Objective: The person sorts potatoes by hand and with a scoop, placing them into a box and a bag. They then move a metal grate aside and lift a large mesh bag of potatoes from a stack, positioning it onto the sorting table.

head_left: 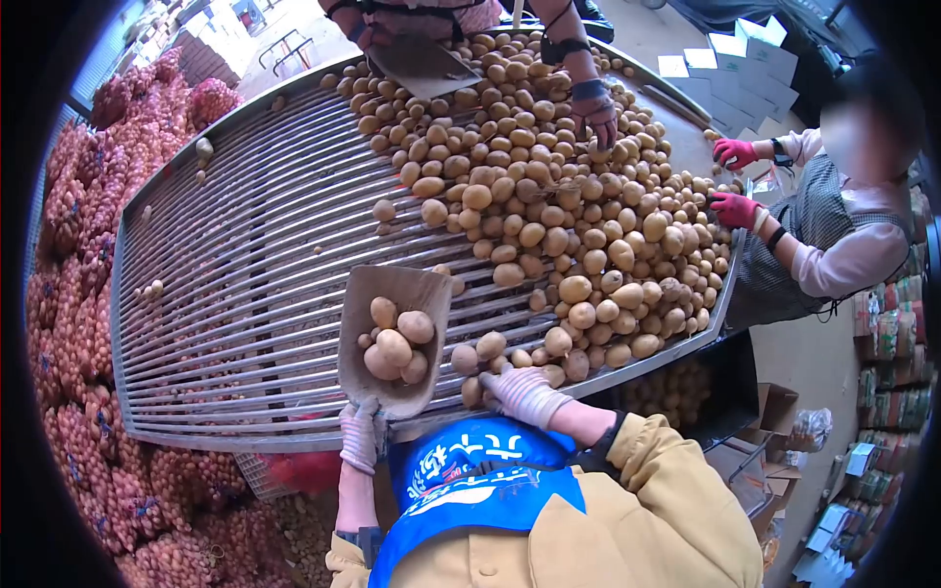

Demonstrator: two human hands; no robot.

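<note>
My left hand (359,438), in a striped knit glove, is wrapped around the handle of a scoop (357,304) at the near side of the slatted metal rack. Several potatoes (395,347) lie in the scoop, which rests over the slats. My right hand (527,394), gloved the same way, reaches over the near rim with its fingers stretched out against potatoes (472,392) just right of the scoop. A large heap of potatoes (588,235) covers the right part of the rack (245,255).
Across the rack, a person's gloved hand (594,116) touches the heap; another scoop (423,67) is by that person's other hand. A co-worker at right has pink gloves (735,210) at the potatoes. Red net sacks (78,333) pile up at left. A black crate (735,377) stands below.
</note>
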